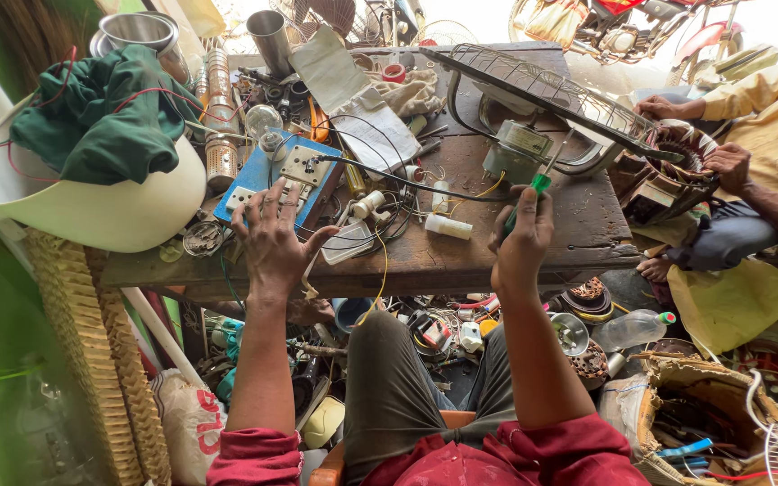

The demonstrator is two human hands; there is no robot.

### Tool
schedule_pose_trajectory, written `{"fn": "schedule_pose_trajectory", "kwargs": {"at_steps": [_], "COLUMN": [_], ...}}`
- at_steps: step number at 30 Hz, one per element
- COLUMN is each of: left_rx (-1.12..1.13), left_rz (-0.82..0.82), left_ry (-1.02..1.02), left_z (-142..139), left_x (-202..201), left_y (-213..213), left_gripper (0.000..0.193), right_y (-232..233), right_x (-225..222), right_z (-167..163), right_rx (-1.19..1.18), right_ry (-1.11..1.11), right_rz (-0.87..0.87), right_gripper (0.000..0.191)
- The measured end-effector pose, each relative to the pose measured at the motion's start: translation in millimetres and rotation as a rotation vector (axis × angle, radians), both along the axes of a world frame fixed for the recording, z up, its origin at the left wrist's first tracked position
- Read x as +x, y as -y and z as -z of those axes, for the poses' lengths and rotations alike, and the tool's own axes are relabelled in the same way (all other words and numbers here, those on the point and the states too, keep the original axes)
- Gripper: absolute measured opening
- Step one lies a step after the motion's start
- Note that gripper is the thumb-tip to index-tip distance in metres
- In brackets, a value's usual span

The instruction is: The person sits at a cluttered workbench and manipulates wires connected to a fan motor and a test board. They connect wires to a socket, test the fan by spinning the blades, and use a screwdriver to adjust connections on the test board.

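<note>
A white tub (92,211) with green cloth (105,112) sits far left; the left hand (272,236) rests spread, fingers released, on the blue switch box (278,180). Black wire (407,180) crosses between; the right hand (522,241) grips a green-handled screwdriver (538,187) beneath the fan motor (517,151)

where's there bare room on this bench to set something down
Bare wood shows along the near edge of the bench, between the left hand and the right hand gripping a green screwdriver. Another patch lies right of that hand, below the fan guard. The back and left are crowded: blue box, wires, cans, white tub.
</note>
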State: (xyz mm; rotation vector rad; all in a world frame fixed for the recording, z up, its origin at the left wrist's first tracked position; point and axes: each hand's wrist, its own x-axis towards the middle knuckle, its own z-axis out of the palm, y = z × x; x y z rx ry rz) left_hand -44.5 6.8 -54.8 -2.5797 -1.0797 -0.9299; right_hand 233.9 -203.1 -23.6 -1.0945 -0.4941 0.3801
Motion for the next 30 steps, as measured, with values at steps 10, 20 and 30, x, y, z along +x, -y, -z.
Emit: {"fn": "schedule_pose_trajectory", "kwargs": {"at_steps": [10, 20, 30], "left_rx": [-0.01, -0.082, -0.085], "left_rz": [0.002, 0.051, 0.08], "left_ry": [-0.036, 0.031, 0.036], "left_z": [2, 1, 0], "left_x": [-4, -7, -8], "left_y": [-5, -4, -4], "left_gripper": [0.109, 0.116, 0.115], "right_y": [-28, -13, 1], "right_x": [15, -6, -25], "right_z": [-7, -2, 11], "right_rx": [0.1, -0.213, -0.171], "right_ry": [0.006, 0.105, 0.04], "right_rz": [0.123, -0.23, -0.24], "right_gripper": [0.031, 0.025, 0.024]}}
